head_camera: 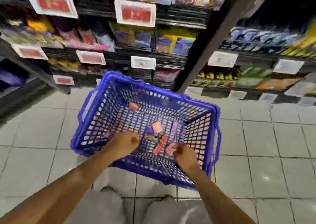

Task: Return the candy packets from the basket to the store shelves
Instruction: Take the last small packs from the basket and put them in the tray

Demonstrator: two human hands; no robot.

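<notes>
Reaching into the blue perforated plastic basket (95,121), both hands hovered over glossy candy packets (158,139). The left hand (124,144) curled loosely; the right hand (185,155) pinched a pink packet (170,148), blurred.

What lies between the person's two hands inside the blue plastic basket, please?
In the head view, a small heap of candy packets lies on the blue plastic basket floor between the left hand and right hand, blurred but pink and red.

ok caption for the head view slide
Both hands, left and right, reach into a blue basket of candy packets before stocked shelves.
</notes>
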